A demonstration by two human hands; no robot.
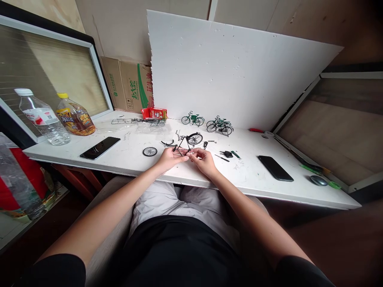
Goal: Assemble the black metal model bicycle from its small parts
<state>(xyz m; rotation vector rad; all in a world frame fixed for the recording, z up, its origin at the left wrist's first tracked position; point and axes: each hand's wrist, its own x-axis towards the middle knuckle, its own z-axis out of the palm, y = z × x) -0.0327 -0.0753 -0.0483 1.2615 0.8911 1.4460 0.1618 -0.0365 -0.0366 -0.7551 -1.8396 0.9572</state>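
A small black model bicycle frame [188, 142] with one wheel stands on the white table [128, 157], right in front of me. My left hand [171, 158] pinches the frame's lower part. My right hand [203, 159] meets it from the right, fingers pinched on the same frame or a tiny part of it. A loose black wheel [150, 151] lies to the left of my left hand. A curved black mudguard piece [168, 142] lies just behind it.
Finished green model bicycles [193, 118] [220, 125] stand at the back before a white foam board [230, 71]. Phones lie left [99, 147] and right [275, 168]. Two bottles [42, 117] [74, 115] stand far left. Small tools [229, 154] and a mouse [318, 180] lie to the right.
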